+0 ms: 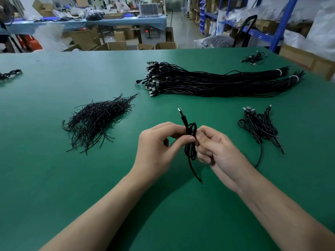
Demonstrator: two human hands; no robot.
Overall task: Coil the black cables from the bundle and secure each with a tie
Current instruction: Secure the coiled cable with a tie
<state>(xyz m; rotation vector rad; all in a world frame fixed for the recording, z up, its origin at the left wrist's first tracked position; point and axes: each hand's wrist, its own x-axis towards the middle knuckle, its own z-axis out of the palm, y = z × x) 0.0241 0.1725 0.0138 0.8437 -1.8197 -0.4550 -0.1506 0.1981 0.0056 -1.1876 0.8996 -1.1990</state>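
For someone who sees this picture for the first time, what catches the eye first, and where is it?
First, the left hand and right hand in the centre, both gripping one coiled cable above the green table. Behind them to the right lies a long bundle of black cables; to the left, a loose pile of black ties.

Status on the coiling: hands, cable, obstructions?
Left hand and right hand both pinch one coiled cable at mid-coil. Bundle lies beyond, banded. Tie pile left, finished coils right; nothing blocking.
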